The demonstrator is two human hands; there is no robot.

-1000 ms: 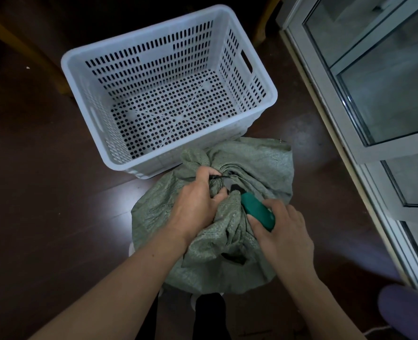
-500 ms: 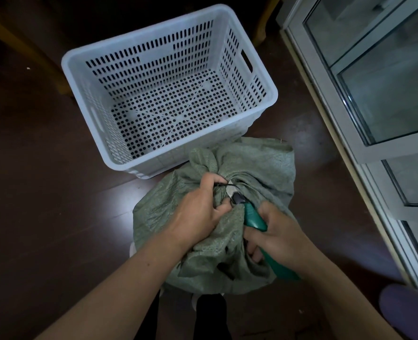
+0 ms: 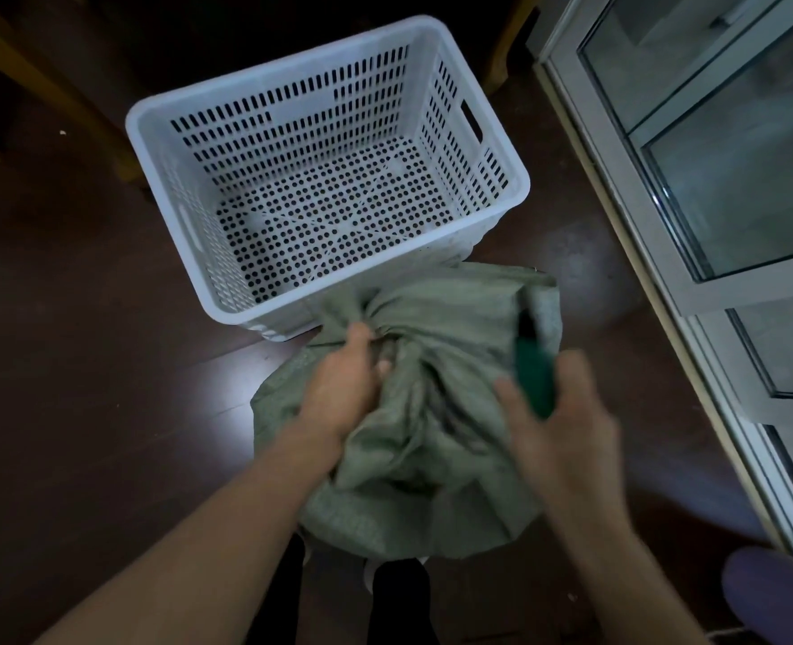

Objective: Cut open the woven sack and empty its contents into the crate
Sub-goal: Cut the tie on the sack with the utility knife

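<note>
Both bare forearms reached forward and down from the bottom edge. The left hand (image 3: 343,388) was clenched, knuckles up, fingers curled tight around a gathered bunch. The right hand (image 3: 566,412) — blurred — sat a little apart, fingers loosely wrapped around a green handle (image 3: 531,370).

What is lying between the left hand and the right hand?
In the head view, only bunched folds of the green woven sack lie between the left hand and the right hand, which holds a green-handled cutter.
</note>
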